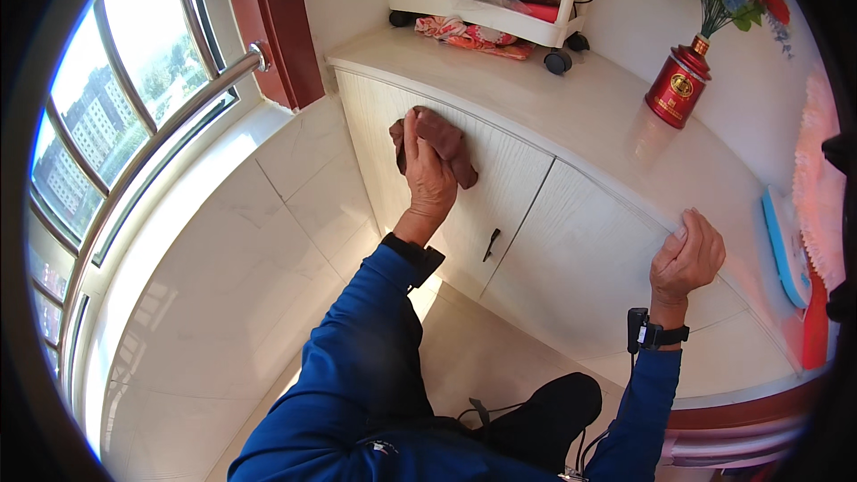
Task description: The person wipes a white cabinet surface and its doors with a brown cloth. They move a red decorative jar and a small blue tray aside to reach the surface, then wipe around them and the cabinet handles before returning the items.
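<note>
My left hand (pixel 430 177) holds a folded brown cloth (pixel 445 137) against the left door (pixel 375 120) of a white wood-grain cabinet, near its top. Part of the cloth is hidden under my fingers. Further right, my right hand (pixel 689 260) rests at the front edge of the pale countertop (pixel 602 114), fingers together and curled, with nothing visible in them. Below the cloth, a black handle (pixel 492 245) is fixed to the left door, beside the gap with the right door (pixel 582 254).
On the countertop stand a white wheeled rack (pixel 469 10), a red bottle (pixel 677 84) holding artificial flowers, and a blue-and-white brush-like item (pixel 787 248). Folded patterned fabric (pixel 475 37) lies under the rack. A metal window rail (pixel 194 114) runs along the left.
</note>
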`<state>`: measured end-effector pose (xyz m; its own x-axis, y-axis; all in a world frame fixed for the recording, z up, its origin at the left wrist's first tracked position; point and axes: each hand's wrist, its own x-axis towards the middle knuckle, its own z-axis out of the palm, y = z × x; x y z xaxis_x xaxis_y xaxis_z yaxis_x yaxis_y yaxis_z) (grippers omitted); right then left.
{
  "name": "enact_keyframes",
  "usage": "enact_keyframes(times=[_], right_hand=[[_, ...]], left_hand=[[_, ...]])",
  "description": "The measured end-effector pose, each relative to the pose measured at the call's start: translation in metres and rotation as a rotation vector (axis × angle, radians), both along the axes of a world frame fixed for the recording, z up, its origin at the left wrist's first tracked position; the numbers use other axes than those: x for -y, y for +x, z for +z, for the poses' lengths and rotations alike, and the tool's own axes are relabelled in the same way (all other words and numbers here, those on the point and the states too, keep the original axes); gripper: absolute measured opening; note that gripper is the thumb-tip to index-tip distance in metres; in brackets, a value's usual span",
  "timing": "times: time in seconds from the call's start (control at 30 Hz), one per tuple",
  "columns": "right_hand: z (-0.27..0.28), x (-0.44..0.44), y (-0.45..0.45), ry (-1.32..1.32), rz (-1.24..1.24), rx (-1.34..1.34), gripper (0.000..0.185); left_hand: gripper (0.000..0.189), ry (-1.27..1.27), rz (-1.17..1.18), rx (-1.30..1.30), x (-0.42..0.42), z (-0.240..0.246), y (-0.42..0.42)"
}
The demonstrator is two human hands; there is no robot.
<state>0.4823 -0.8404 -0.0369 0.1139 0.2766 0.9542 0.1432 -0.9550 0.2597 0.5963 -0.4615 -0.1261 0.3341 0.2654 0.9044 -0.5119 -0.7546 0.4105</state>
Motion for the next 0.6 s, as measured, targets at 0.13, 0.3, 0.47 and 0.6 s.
enact_keyframes(times=[0.13, 0.3, 0.47, 0.6], right_hand=[[0.000, 0.000, 0.000, 0.016, -0.020, 0.004, 0.022], [0.000, 0.000, 0.000, 0.047, -0.004, -0.002, 0.020], [0.004, -0.001, -0.010, 0.048, 0.051, -0.068, 0.020], [-0.011, -0.004, -0.048, 0.127, 0.199, -0.139, 0.027]], left_hand=[[0.008, -0.274, -0.162, 0.045, 0.006, 0.010, 0.004], [0.041, 0.013, -0.123, 0.029, 0.100, -0.008, -0.040], [0.058, 0.533, -0.545, 0.118, 0.146, -0.009, -0.079], [0.056, 0.318, -0.697, 0.053, 0.152, 0.000, -0.104]])
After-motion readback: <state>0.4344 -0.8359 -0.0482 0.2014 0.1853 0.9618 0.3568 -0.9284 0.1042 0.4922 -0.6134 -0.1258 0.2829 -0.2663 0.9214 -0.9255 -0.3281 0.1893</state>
